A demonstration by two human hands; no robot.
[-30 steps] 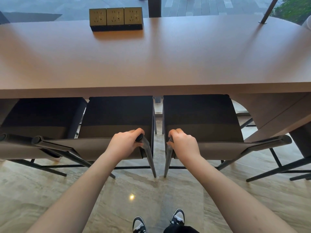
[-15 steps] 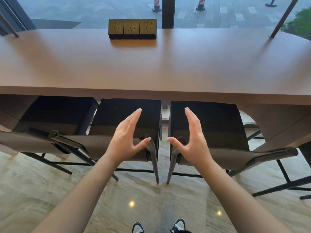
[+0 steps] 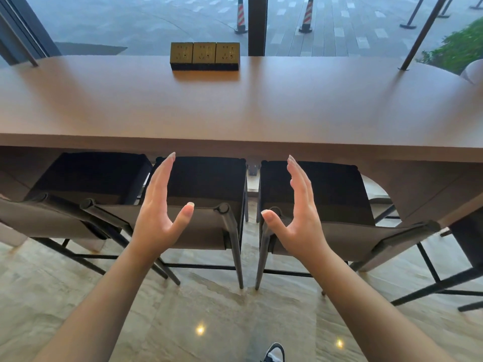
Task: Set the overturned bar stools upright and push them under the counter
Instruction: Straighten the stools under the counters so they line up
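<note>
My left hand and right hand hang palms facing each other, fingers straight and released, grasping nothing. Below and just beyond them stand three bar stools, all upright: the middle stool lies ahead of my left hand, the right stool ahead of my right, and the left stool off to my left, nearer that hand. Each seat runs front to back, its far end tucked under the edge of the tabletop, its backrest toward me; my thumbs hover above the backrests without touching, as far as I can tell. I judge the stools set, though the backrests stand proud of the edge; any further push would go straight ahead, away from me. A socket block sits on the far side.
</note>
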